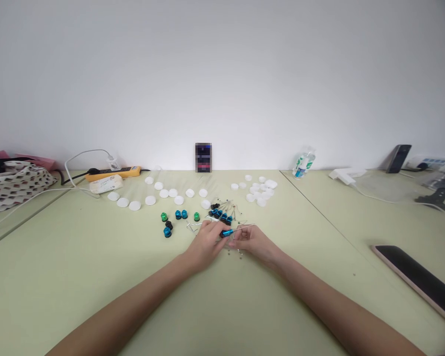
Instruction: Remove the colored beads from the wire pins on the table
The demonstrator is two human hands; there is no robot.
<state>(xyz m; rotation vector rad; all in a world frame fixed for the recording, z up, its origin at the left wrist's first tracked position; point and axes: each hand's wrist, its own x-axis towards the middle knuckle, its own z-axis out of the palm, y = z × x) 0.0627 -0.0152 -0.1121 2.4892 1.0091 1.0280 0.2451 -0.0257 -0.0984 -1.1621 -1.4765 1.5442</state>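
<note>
At the middle of the table, my left hand (206, 243) is closed on a small shiny blue cylindrical part (227, 233) with a dark end. A thin metal rod reaches from this part to the right, over my right hand. My right hand (255, 242) is beside it, thumb and fingers pinched together; whatever lies between them is too small to make out. Just beyond my hands is a pile of blue and black metallic parts (217, 213) with thin wire-like pieces. Left of them stand green caps (196, 216), blue caps (167, 232) and a black cap (169, 225).
Clear tubes with white ends (150, 200) lie at the back left, round white lids (261, 201) at the back right. A phone (203, 158) leans on the wall. Around are a power strip (129, 171), a clear bottle (303, 163) and a dark flat device (419, 279).
</note>
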